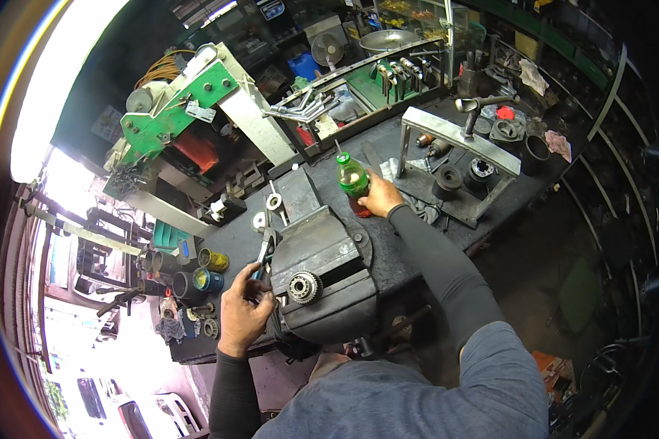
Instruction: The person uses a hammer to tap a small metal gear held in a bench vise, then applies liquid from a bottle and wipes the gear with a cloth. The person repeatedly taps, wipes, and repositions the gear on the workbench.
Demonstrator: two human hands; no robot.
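My right hand point(382, 196) is wrapped round the side of a plastic bottle point(353, 179), green above with reddish liquid at its base, standing on the bench behind the vise. My left hand point(245, 307) is at the vise's left side, its fingers curled and thumb bent inward. Whatever lies between those fingers is dark and hard to make out. A wrench-like metal tool point(267, 245) rises just beyond the fingertips. On top of the bench vise point(322, 252) rests a toothed metal ring with a bearing-like centre point(304, 287), close to my left thumb.
A green and white press frame point(179, 110) stands at the far left. Cans point(212, 260) crowd the bench's left end. To the right are a metal stand point(461, 139) and round machine parts point(447, 181). Several tools hang on a green rack point(399, 77) at the back.
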